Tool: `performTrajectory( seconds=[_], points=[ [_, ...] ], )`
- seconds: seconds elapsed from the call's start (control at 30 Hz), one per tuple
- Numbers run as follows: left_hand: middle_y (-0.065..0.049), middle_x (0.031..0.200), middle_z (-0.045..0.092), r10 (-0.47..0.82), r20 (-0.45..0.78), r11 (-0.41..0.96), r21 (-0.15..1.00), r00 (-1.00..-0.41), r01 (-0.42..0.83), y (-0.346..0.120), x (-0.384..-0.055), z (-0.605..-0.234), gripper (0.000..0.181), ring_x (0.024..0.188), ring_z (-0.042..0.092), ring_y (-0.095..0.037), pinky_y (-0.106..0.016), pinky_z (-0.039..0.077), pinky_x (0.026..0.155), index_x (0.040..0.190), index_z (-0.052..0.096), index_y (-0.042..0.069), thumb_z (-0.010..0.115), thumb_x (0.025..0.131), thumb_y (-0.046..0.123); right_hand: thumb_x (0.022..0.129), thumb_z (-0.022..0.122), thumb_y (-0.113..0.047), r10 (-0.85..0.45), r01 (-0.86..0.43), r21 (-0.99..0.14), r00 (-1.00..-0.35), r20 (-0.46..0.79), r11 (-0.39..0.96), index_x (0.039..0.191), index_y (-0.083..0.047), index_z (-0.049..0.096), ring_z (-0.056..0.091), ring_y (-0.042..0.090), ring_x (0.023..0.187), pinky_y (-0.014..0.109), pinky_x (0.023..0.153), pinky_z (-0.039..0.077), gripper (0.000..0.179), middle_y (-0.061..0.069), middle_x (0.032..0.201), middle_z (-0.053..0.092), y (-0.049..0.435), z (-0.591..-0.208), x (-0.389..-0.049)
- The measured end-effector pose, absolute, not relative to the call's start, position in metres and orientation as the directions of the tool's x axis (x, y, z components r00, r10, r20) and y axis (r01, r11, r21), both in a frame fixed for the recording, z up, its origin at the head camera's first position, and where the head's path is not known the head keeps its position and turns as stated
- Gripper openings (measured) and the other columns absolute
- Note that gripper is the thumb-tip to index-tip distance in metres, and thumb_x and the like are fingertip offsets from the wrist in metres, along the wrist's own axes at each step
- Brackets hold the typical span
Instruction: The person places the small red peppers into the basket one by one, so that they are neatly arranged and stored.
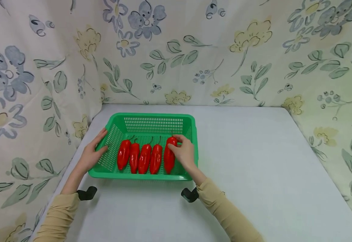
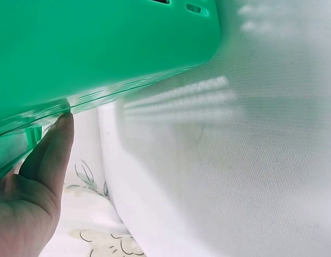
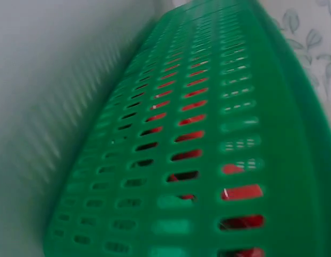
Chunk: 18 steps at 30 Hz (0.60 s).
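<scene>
A green plastic basket (image 1: 151, 177) with slotted walls holds several red chili peppers (image 1: 144, 158), lined up side by side with their stems toward the back. My left hand (image 1: 92, 151) holds the basket's left rim, thumb over the inside and fingers along the outer wall. In the left wrist view that hand's fingers (image 2: 59, 144) touch the basket's side. At the right end of the row, my right hand (image 1: 184, 151) pinches the upper part of the rightmost red pepper (image 1: 169, 161) between thumb and fingers. The right wrist view shows the basket's slotted wall (image 3: 208, 123), with red showing through its holes.
The basket stands on the left part of a white table (image 1: 248, 161). A floral curtain (image 1: 176, 53) hangs behind the table and along its sides. Black wrist mounts (image 1: 190, 195) sit at both wrists, close to the basket's front edge.
</scene>
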<state>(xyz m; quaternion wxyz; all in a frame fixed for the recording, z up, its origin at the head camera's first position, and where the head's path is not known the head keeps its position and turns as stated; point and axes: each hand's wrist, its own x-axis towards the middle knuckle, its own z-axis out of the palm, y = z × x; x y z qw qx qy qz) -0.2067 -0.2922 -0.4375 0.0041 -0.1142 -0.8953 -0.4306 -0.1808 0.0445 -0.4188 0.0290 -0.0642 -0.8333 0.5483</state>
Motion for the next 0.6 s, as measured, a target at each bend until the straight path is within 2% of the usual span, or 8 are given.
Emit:
performTrajectory(
  seconds=[0.27, 0.6],
  points=[
    [-0.003, 0.160, 0.014, 0.199, 0.099, 0.608, 0.768, -0.975, 0.203, -0.293, -0.208, -0.437, 0.061, 0.144, 0.015, -0.041, -0.069, 0.023, 0.105, 0.151, 0.025, 0.017, 0.051, 0.096, 0.012, 0.086, 0.066, -0.010, 0.145, 0.110, -0.878, -0.988, -0.047, 0.466, 0.122, 0.001, 0.060, 0.066, 0.030, 0.088, 0.035, 0.066, 0.058, 0.038, 0.021, 0.115, 0.065, 0.033, -0.430, -0.186],
    [-0.006, 0.160, 0.013, 0.196, 0.099, 0.614, 0.763, -0.976, 0.201, -0.292, -0.210, -0.439, 0.061, 0.144, 0.015, -0.042, -0.070, 0.023, 0.104, 0.151, 0.024, 0.013, 0.050, 0.096, 0.008, 0.087, 0.065, -0.010, 0.119, 0.151, -0.814, -0.988, -0.102, 0.560, 0.127, 0.002, 0.056, 0.064, 0.032, 0.094, 0.038, 0.073, 0.058, 0.043, 0.021, 0.115, 0.065, 0.031, -0.436, -0.190]
  ],
)
